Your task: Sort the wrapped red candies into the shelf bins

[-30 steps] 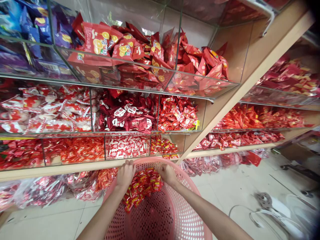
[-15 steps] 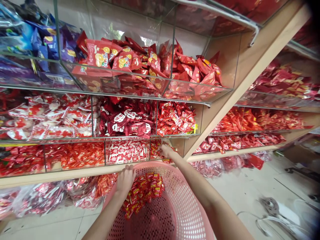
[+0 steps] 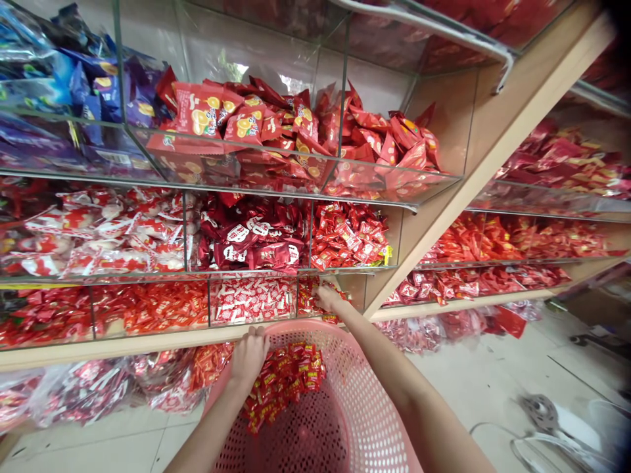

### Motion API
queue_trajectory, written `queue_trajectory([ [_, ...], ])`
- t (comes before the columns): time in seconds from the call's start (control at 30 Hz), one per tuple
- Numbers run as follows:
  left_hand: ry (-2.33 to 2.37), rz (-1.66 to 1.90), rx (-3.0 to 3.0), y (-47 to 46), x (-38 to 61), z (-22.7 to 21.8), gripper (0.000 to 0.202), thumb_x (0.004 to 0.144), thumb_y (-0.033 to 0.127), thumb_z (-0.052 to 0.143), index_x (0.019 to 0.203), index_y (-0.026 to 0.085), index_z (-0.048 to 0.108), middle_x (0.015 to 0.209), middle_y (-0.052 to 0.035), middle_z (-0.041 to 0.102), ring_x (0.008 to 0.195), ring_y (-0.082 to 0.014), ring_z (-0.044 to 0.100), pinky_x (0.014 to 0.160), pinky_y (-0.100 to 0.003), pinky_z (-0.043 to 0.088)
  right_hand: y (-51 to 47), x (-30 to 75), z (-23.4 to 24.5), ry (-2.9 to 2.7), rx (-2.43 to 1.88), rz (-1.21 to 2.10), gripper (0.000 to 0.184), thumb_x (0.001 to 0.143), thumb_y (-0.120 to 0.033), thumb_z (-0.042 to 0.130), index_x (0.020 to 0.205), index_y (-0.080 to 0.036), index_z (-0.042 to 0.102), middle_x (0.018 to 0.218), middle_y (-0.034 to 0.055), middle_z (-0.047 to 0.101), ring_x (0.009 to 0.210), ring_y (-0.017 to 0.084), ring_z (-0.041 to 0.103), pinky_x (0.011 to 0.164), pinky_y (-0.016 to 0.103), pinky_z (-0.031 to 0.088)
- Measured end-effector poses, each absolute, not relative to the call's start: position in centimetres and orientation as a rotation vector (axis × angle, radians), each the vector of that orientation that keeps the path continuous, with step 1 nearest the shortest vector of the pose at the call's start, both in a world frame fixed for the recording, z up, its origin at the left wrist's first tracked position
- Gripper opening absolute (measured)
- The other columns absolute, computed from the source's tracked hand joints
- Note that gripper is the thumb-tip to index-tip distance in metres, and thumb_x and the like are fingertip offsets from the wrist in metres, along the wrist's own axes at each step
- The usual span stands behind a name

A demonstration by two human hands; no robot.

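right hand (image 3: pixel 328 299) is dug into the red candies (image 3: pixel 309 297) in the end bin (image 3: pixel 297 295), can't tell if it's grabbed any, left hand (image 3: pixel 249 355) curled tight over the rim of the pink basket (image 3: pixel 374 407), which has a decent pile (image 3: pixel 284 381) in it already but loads of room left

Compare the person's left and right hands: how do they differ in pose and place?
The left hand grips the pink basket at its rim; the right hand reaches into a shelf bin of red sweets. The left hand is lower, the right hand higher and further out. Both are bare.
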State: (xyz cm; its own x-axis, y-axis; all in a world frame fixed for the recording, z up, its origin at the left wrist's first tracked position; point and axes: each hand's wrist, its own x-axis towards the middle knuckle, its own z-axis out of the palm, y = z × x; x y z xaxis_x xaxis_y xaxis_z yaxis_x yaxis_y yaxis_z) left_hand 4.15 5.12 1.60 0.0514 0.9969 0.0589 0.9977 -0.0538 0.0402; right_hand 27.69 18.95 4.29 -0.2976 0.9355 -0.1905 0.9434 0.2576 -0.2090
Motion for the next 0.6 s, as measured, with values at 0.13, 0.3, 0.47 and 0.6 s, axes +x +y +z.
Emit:
queue_trajectory([
  [0.13, -2.148, -0.116, -2.272, 5.2, 4.1, 1.4, 0.038, 0.091, 0.028, 0.027, 0.106, 0.012, 0.058, 0.1, -0.0134, 0.061, 0.074, -0.0205, 0.065, 0.059, -0.029, 0.05, 19.0, 28.2, 4.5, 2.596, 1.863, -0.569, 0.034, 0.069, -0.012, 0.062, 0.102, -0.017, 0.061, 0.091, 0.0075, 0.065, 0.089, 0.02, 0.057, 0.076, 0.027, 0.04],
  [0.3, -2.128, -0.117, -2.27, 5.1, 4.1, 1.4, 0.038, 0.091, 0.027, 0.026, 0.106, 0.012, 0.058, 0.098, -0.0136, 0.062, 0.074, -0.0216, 0.065, 0.061, -0.031, 0.051, 18.8, 28.1, 5.1, 2.734, 1.991, -1.015, 0.031, 0.073, -0.02, 0.058, 0.104, -0.015, 0.057, 0.08, 0.0025, 0.064, 0.071, 0.013, 0.058, 0.067, 0.023, 0.044],
  [0.47, -2.135, -0.098, -2.274, 5.1, 4.3, 1.7, 0.039, 0.091, 0.027, 0.025, 0.107, 0.011, 0.057, 0.099, -0.0137, 0.062, 0.075, -0.0217, 0.065, 0.06, -0.03, 0.051, 17.4, 28.1, 5.7, 2.222, 2.198, -2.691, 0.03, 0.064, -0.026, 0.069, 0.091, -0.018, 0.058, 0.081, 0.0, 0.064, 0.071, 0.01, 0.06, 0.071, 0.023, 0.048],
  [0.6, -2.149, -0.106, -2.281, 5.1, 4.2, 1.8, 0.039, 0.091, 0.028, 0.026, 0.107, 0.012, 0.057, 0.1, -0.0137, 0.061, 0.075, -0.0208, 0.065, 0.06, -0.029, 0.05, 15.4, 28.1, 6.5, 1.545, 1.892, -3.51, 0.021, 0.066, -0.022, 0.07, 0.081, -0.02, 0.055, 0.074, -0.0026, 0.064, 0.069, 0.01, 0.063, 0.076, 0.028, 0.051],
])
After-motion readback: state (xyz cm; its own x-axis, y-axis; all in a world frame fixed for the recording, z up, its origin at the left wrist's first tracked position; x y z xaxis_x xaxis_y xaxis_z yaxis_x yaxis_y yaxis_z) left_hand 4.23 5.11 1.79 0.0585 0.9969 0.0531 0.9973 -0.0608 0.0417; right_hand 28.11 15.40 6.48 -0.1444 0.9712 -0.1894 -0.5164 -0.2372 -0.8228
